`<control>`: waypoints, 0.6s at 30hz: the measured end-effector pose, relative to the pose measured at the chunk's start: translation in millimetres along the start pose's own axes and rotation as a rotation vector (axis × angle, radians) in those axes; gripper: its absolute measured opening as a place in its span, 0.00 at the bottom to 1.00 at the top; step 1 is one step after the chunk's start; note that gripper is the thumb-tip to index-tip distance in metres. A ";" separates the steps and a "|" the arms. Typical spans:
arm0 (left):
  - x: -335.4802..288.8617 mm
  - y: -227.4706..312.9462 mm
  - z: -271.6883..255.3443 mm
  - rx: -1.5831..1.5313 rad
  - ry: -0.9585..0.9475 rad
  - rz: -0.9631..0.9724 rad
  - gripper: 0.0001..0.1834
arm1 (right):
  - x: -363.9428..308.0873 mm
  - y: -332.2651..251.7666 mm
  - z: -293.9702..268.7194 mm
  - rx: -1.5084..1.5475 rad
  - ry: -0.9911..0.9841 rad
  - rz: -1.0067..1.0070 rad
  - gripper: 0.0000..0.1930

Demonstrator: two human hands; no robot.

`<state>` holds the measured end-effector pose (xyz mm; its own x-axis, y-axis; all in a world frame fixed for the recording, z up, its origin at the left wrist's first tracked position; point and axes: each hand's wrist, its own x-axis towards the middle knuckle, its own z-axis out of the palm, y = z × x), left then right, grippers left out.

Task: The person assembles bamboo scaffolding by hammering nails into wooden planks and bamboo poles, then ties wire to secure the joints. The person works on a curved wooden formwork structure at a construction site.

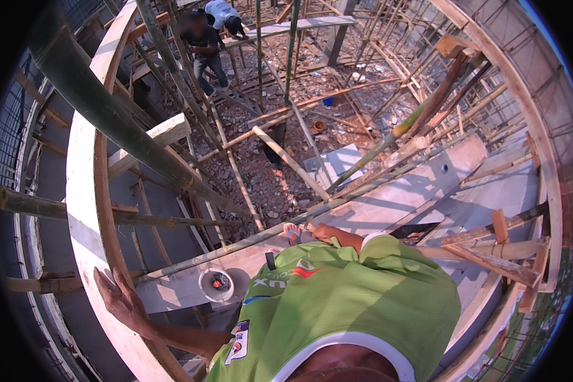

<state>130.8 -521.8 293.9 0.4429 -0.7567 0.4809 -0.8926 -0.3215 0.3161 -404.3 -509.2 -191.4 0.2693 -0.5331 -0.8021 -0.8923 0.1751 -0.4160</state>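
Note:
My left hand lies along the pale wooden beam on the left, fingers stretched out against its face. In front of my body my right hand is closed, close to my sandalled foot. A small tan end shows by its fingers; what they hold is too small to make out. Between my left arm and the foot, a white bucket stands on the plank walkway. Something dark with a bit of red lies inside it.
A thick bamboo pole slants across the left. Below, rubble covers the ground among bamboo props, with a pale sheet on it. Two people are by a far plank. Nailed timber braces stand at the right.

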 end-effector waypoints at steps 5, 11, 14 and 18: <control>0.7 11.1 -3.9 0.045 -0.015 -0.024 0.32 | -31.8 -43.2 -24.4 0.198 0.009 0.230 0.23; 2.7 13.5 -3.6 0.047 -0.041 -0.028 0.30 | -33.7 -47.6 -27.7 0.152 -0.002 0.152 0.22; -0.6 15.0 -6.5 0.048 -0.040 -0.047 0.29 | -35.5 -52.5 -31.0 0.119 0.000 0.140 0.21; 0.2 13.6 -5.1 0.072 -0.042 -0.059 0.29 | -23.9 -40.0 -26.5 0.085 0.004 0.115 0.24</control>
<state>119.2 -523.4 302.5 0.4926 -0.7576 0.4283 -0.8693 -0.4054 0.2828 -384.6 -525.4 -144.3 0.1657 -0.5084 -0.8450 -0.8833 0.3046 -0.3564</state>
